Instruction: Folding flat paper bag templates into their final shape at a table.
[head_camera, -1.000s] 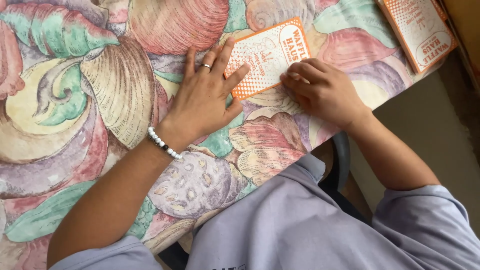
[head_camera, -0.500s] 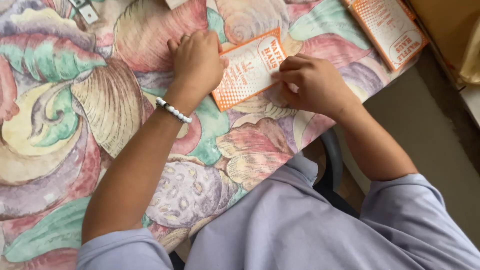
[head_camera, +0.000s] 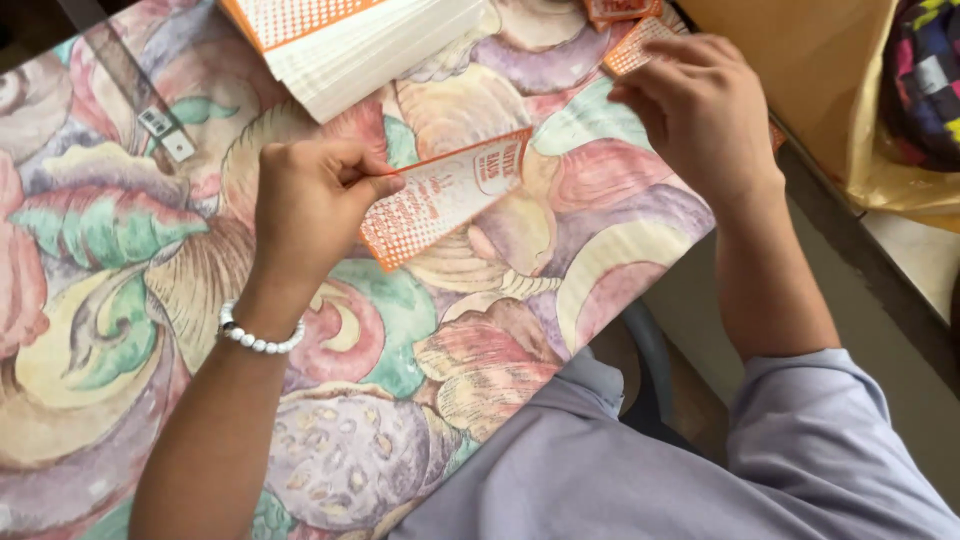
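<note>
My left hand (head_camera: 310, 205), with a white bead bracelet at the wrist, pinches one end of a folded orange-and-white paper packet (head_camera: 445, 195) and holds it tilted above the flower-patterned tablecloth (head_camera: 120, 300). My right hand (head_camera: 700, 110) reaches to the far right edge of the table and rests its fingers on another flat orange-and-white packet (head_camera: 635, 48); whether it grips that packet is unclear. A thick stack of the same flat packets (head_camera: 370, 40) lies at the top of the table, beyond my left hand.
A clear ruler (head_camera: 135, 95) lies at the upper left. To the right of the table stand a brown cardboard piece (head_camera: 800, 60), a yellow bag (head_camera: 880, 170) and a colourful patterned bag (head_camera: 925, 80). My grey shirt fills the bottom.
My left hand has lifted the packet off the table by one end. My right hand let go of it and moved up to the packet at the far right.
</note>
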